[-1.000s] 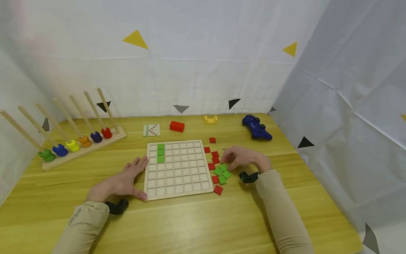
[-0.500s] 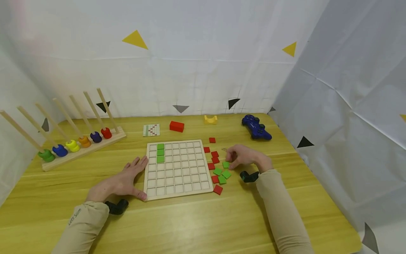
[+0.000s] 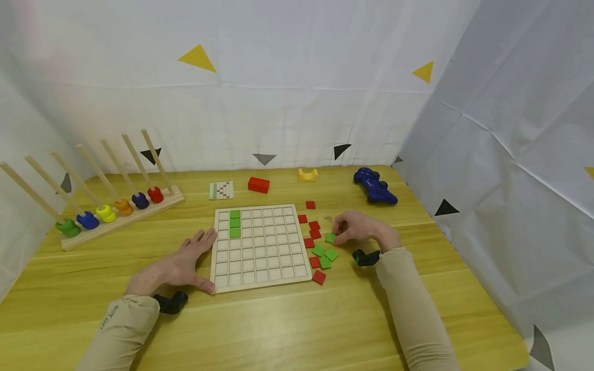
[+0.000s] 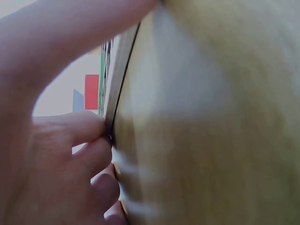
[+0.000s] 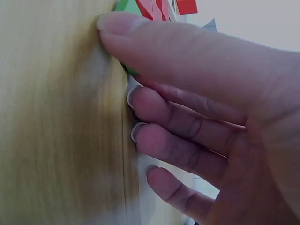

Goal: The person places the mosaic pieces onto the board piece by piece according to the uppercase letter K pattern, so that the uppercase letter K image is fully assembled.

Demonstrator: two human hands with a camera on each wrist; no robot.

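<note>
A wooden grid board (image 3: 261, 282) lies flat on the table, with three green tiles (image 3: 235, 222) in one column near its left side. My left hand (image 3: 178, 263) rests beside it, fingers spread, thumb and fingertips touching the left edge. In the left wrist view the fingers meet the board's rim (image 4: 119, 77). Right of the board, my right hand (image 3: 359, 228) pinches a green tile (image 3: 330, 238) low over the table between thumb and index finger. The thumb (image 5: 154, 42) covers much of that tile in the right wrist view. Several loose green tiles (image 3: 331, 255) lie just below.
Several red tiles (image 3: 318, 277) lie along the board's right edge. Behind stand a pattern card (image 3: 221, 190), a red block (image 3: 259, 185), a yellow arch block (image 3: 308, 175) and a blue game controller (image 3: 375, 185). A peg rack (image 3: 122, 221) with coloured beads stands at the left.
The right hand has drawn one green tile slightly up and right, away from the other green tiles. My left hand stays against the board.
</note>
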